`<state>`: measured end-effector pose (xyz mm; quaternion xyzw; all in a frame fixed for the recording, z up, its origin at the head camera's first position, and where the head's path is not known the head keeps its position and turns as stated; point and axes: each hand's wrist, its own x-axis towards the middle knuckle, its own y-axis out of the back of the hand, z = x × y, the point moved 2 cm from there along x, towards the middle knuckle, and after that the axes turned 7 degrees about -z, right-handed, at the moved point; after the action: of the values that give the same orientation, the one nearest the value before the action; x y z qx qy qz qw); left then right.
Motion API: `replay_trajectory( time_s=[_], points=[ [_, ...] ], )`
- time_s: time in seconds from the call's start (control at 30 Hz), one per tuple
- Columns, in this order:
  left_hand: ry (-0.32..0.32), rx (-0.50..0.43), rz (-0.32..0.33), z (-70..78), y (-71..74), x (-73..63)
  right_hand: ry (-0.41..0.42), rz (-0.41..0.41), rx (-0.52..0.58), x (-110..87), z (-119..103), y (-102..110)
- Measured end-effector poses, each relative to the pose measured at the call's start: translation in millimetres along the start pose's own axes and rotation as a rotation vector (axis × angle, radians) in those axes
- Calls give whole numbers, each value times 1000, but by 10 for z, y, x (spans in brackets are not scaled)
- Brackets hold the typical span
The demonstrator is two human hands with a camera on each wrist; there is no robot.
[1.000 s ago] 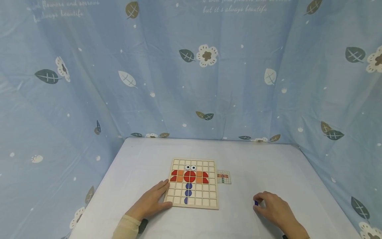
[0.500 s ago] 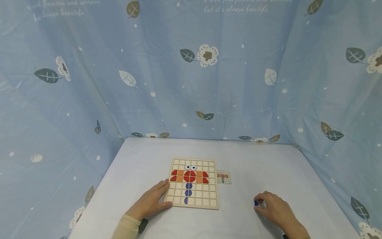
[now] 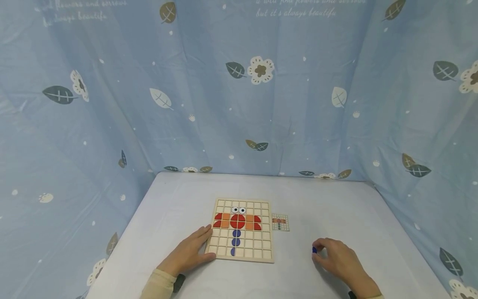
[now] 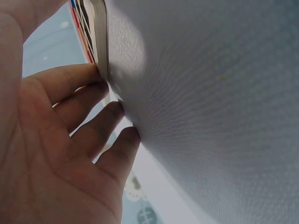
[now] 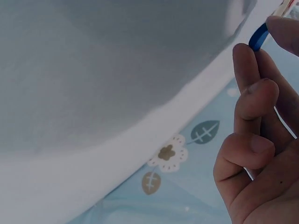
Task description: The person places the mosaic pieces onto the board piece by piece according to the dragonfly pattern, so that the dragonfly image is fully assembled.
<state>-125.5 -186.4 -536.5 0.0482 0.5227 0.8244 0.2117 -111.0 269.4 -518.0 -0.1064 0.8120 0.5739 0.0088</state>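
A square wooden grid board [image 3: 258, 245] lies on the white table. On it several tiles form a figure: eye tiles [image 3: 239, 210], a red circle [image 3: 237, 221] flanked by orange squares [image 3: 249, 221] and red rounded tiles, and blue rounded tiles [image 3: 236, 242] in a column below. The bottom row holds one blue tile [image 3: 233, 251], left of the column's middle line. My left hand [image 3: 189, 251] rests at the board's left edge, fingertips and thumb against it. To the right of the board, my right hand [image 3: 339, 257] pinches a blue tile [image 5: 259, 36] between thumb and fingertips.
A small picture card [image 3: 281, 222] with a similar printed figure lies against the board's right side. Blue curtain [image 3: 209, 104] with leaves and flowers surrounds the white table [image 3: 328, 203] at the back and both sides.
My right hand, still pinching the blue tile, has moved slightly left toward the board. My left hand and the board have stayed put.
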Motion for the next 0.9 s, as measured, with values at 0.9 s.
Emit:
replay_trajectory(
  time_s=[0.9],
  points=[
    [-3, -24, 0, 10, -9, -16, 427, 298, 105, 280, -956, -259]
  ],
)
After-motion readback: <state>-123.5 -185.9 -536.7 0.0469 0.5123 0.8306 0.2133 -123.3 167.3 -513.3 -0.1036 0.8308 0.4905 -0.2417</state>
